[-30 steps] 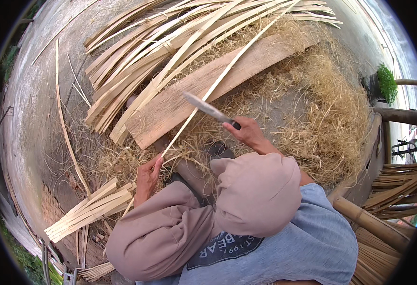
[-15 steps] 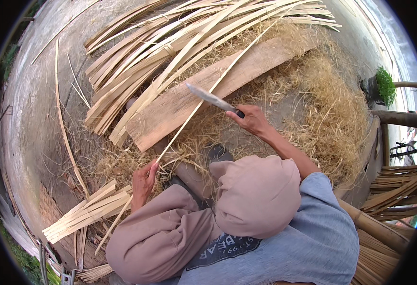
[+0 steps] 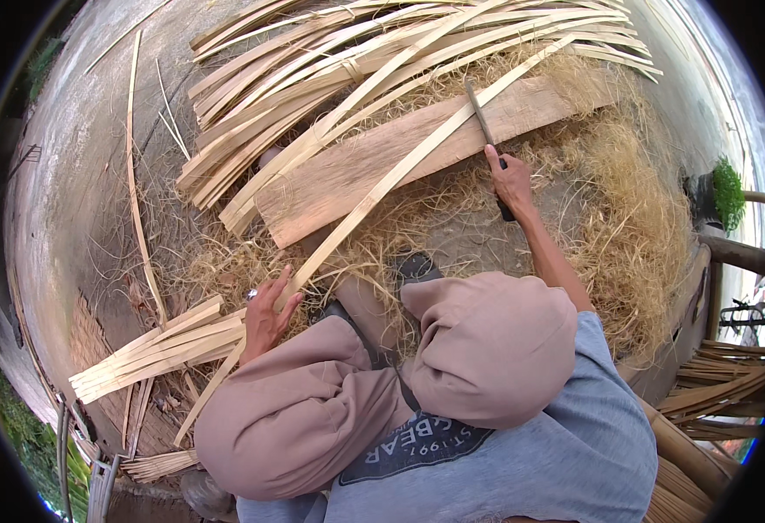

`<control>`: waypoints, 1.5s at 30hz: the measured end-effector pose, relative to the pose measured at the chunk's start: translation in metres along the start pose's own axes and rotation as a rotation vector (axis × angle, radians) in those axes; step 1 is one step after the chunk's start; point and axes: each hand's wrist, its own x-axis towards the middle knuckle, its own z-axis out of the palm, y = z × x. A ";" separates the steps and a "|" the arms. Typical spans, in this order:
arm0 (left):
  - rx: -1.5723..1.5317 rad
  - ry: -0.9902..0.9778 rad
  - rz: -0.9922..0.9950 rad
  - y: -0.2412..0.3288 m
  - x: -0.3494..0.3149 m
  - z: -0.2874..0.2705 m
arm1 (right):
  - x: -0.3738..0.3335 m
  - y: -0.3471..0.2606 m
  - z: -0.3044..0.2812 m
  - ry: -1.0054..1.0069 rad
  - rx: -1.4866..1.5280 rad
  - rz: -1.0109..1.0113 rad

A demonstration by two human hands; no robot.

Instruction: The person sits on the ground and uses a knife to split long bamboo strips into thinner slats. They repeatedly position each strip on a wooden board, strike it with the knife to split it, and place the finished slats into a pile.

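Observation:
A long pale bamboo strip (image 3: 382, 185), broad face up, runs diagonally from beside my left thigh across a flat wooden board (image 3: 313, 193). My left hand (image 3: 267, 315) holds it near its lower end, the strip passing between thumb and fingers, with the fingers fairly loose. In my right hand (image 3: 511, 185) is a knife (image 3: 480, 115), gripped by its dark handle, the blade pointing away from me. The blade crosses the strip's upper part in the picture; whether it touches cannot be made out.
Beyond the board lies a big bundle of bamboo strips (image 3: 269, 118). Curly shavings (image 3: 631, 253) are heaped to the right. A smaller stack of strips (image 3: 165, 349) sits left of my left hand. A potted plant (image 3: 727, 193) and bamboo poles (image 3: 735, 253) stand at far right.
The strip has turned from its thin edge to its broad face. My right hand has moved up and right, and the knife has swung to point away. My left fingers have loosened and spread.

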 end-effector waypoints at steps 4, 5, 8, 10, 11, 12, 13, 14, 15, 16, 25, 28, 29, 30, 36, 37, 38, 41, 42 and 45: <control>-0.382 -0.245 -0.273 0.030 0.074 0.037 | -0.061 -0.034 0.041 -0.172 -0.058 -0.125; -0.389 -0.346 -0.381 0.031 0.085 0.032 | -0.083 -0.040 0.057 -0.245 -0.091 -0.236; -0.171 -0.211 -0.170 0.030 0.086 0.051 | -0.142 -0.043 0.056 -0.286 -0.240 -0.593; 0.053 0.000 -0.025 0.045 0.068 0.049 | -0.137 -0.041 0.053 -0.278 -0.255 -0.534; 0.012 -0.050 -0.150 0.049 0.061 0.039 | -0.110 -0.036 0.046 -0.267 -0.223 -0.336; 0.026 -0.050 -0.163 0.044 0.047 0.036 | -0.090 -0.035 0.039 -0.260 -0.189 -0.145; 0.040 -0.043 -0.161 0.039 0.041 0.033 | -0.072 -0.033 0.034 -0.200 -0.164 -0.114; 0.054 -0.038 -0.158 0.037 0.038 0.032 | -0.056 -0.026 0.031 -0.139 -0.139 -0.080; 0.012 -0.022 -0.155 0.043 0.036 0.028 | -0.052 -0.028 0.029 -0.083 -0.112 -0.039; 0.005 -0.047 -0.174 0.043 0.033 0.022 | -0.060 -0.028 0.032 -0.169 -0.172 -0.194; -0.321 -0.327 -0.457 0.004 -0.023 -0.042 | -0.024 -0.010 0.012 -0.157 -0.247 -0.186; -0.559 -0.413 -0.748 0.005 -0.037 -0.071 | -0.041 -0.003 0.005 -0.163 -0.296 -0.313; -0.558 -0.403 -0.779 -0.003 -0.049 -0.077 | -0.026 0.000 -0.007 -0.116 -0.256 -0.194; -0.550 -0.391 -0.810 -0.010 -0.061 -0.086 | -0.013 0.005 -0.015 -0.070 -0.210 -0.074; -0.574 -0.069 -0.861 -0.014 -0.094 -0.079 | -0.027 0.025 -0.006 -0.087 -0.384 -0.490; -0.558 -0.024 -0.872 -0.007 -0.098 -0.082 | -0.013 0.021 -0.014 -0.046 -0.366 -0.322; -0.532 0.011 -0.891 -0.001 -0.106 -0.090 | -0.002 0.018 -0.018 -0.005 -0.347 -0.154; -0.554 -0.064 -0.958 0.007 -0.107 -0.103 | -0.009 0.004 -0.013 -0.126 -0.383 -0.254; -0.586 -0.058 -0.993 0.006 -0.109 -0.108 | -0.016 0.000 -0.008 -0.184 -0.424 -0.354; -0.633 -0.033 -1.038 -0.006 -0.120 -0.121 | 0.026 0.029 -0.025 -0.038 -0.262 -0.135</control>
